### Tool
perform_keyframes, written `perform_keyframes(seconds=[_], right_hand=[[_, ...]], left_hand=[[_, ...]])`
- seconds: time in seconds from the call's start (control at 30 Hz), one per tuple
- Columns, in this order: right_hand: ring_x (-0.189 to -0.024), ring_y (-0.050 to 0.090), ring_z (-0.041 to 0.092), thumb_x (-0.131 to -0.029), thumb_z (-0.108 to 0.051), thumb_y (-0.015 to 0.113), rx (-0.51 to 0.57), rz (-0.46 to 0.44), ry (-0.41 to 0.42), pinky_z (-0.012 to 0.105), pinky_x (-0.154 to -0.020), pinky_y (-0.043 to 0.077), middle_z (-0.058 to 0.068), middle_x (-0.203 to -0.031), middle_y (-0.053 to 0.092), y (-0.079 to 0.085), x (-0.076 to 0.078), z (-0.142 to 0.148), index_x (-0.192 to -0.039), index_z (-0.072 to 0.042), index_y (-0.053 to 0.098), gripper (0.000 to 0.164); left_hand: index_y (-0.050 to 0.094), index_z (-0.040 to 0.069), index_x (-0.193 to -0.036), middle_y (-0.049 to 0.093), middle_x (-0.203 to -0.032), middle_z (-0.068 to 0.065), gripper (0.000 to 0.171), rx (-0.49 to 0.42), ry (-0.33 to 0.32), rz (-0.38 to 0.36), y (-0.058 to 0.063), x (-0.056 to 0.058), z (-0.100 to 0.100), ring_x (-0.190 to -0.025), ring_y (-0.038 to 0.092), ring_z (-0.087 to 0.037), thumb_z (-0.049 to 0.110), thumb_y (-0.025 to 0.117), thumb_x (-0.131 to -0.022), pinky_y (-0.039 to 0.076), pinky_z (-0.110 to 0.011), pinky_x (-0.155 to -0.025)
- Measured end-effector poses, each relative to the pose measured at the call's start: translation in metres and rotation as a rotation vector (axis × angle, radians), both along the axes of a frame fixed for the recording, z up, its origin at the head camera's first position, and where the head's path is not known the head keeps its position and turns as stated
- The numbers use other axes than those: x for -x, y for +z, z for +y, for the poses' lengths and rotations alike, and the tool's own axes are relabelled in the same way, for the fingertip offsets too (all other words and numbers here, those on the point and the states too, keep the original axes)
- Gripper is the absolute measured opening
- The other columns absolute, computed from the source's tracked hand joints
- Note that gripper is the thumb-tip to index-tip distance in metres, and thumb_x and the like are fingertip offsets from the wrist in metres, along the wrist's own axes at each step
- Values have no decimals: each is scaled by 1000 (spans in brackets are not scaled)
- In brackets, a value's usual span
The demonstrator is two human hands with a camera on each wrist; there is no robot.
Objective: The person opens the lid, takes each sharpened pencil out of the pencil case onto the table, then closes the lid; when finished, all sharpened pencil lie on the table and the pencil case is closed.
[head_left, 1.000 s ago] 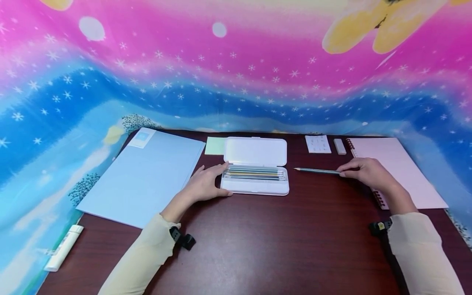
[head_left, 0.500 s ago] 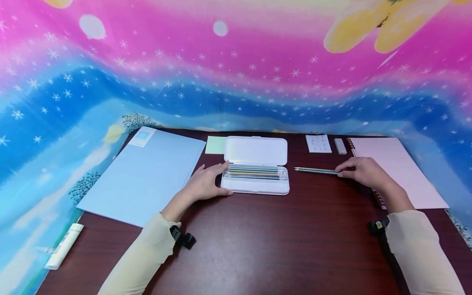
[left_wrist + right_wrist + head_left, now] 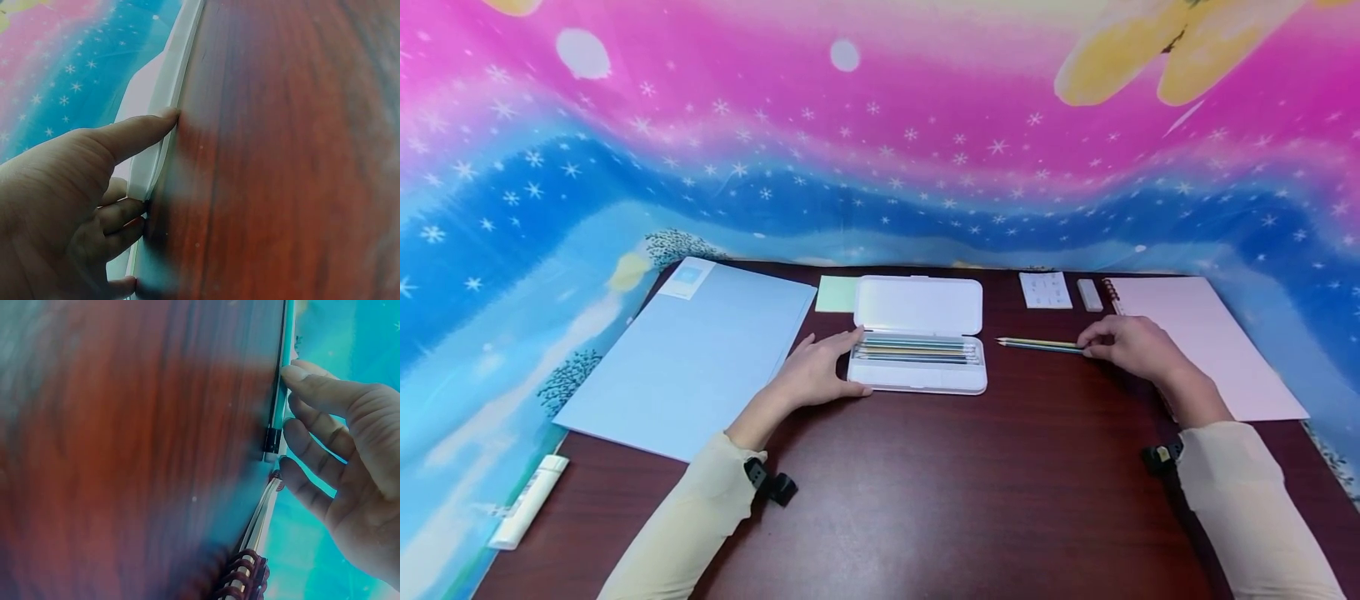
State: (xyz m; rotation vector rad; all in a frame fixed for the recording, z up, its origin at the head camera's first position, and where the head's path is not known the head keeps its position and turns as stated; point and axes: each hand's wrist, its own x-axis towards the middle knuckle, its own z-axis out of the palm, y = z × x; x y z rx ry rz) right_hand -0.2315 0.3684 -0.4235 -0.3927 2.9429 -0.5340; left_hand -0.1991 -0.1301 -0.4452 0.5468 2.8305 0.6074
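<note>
A white pencil case (image 3: 917,384) lies open at the middle of the dark wooden table (image 3: 962,500), its lid (image 3: 919,306) folded back and several pencils (image 3: 917,352) lined up inside. My left hand (image 3: 838,367) grips the case's left end, thumb along the near edge; the left wrist view shows the thumb (image 3: 134,134) pressed on the white rim (image 3: 156,150). Right of the case a teal pencil (image 3: 1037,344) lies flat, a yellow line just beside it. My right hand (image 3: 1097,347) pinches its blunt end; in the right wrist view the thumb (image 3: 312,384) sits on the pencil (image 3: 279,400).
A light blue folder (image 3: 692,358) covers the left of the table, with a green note pad (image 3: 837,294) behind the case. At the back right are a small white card (image 3: 1046,291), an eraser (image 3: 1090,295) and a pink spiral notebook (image 3: 1206,342). A white tube (image 3: 527,502) lies off the left edge.
My right hand and the pencil have crept slightly left and away from me, and a yellow line now shows beside the teal one. The left hand and case have stayed put.
</note>
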Motion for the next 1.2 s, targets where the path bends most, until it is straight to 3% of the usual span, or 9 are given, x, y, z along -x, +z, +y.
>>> perform_keyframes(seconds=[0.13, 0.37, 0.53, 0.7, 0.87, 1.2], right_hand=[[-99, 67, 33, -92, -12, 73, -13, 16, 10, 55, -87, 50, 12, -108, 75, 1, 1, -3, -99, -16, 79, 11], [-115, 60, 41, -91, -15, 74, -35, 9, 22, 63, -93, 47, 24, -131, 63, 3, 4, -7, -115, -14, 76, 24], [-118, 59, 42, -93, -16, 72, -35, -12, 14, 63, -97, 46, 21, -125, 67, 3, 5, -8, -111, -16, 78, 19], [-99, 63, 32, -93, -17, 72, -46, -14, 19, 55, -86, 50, 16, -115, 71, 3, 6, -9, -116, -15, 76, 24], [-92, 64, 25, -93, -20, 73, 12, 36, 57, 48, -83, 50, 11, -107, 73, 10, 1, -21, -124, -14, 73, 32], [-110, 64, 27, -96, -24, 72, 151, 48, 129, 52, -95, 51, 9, -120, 73, 26, -5, -73, -127, -20, 72, 32]], left_hand=[[30, 18, -161, 43, -161, -9, 100, 0, 1, 0, 1, 0, 0, -150, 39, -27, 55, 79, -82, 16, -58, -127], [31, 19, -161, 43, -161, -9, 100, -4, 2, -2, 2, 1, 1, -150, 39, -27, 55, 79, -82, 17, -58, -127], [31, 19, -161, 43, -161, -9, 100, -3, 1, 1, 2, 2, 1, -150, 39, -27, 55, 79, -82, 17, -58, -127], [30, 19, -161, 43, -160, -9, 100, -5, 2, 3, 1, 2, 1, -150, 39, -27, 55, 79, -82, 16, -58, -127], [30, 19, -161, 44, -160, -9, 101, -3, 3, 1, 0, 1, 0, -150, 40, -27, 55, 79, -81, 17, -58, -127], [28, 18, -162, 42, -161, -9, 101, 3, -3, -7, -1, 0, 0, -151, 38, -26, 55, 79, -82, 16, -58, -127]])
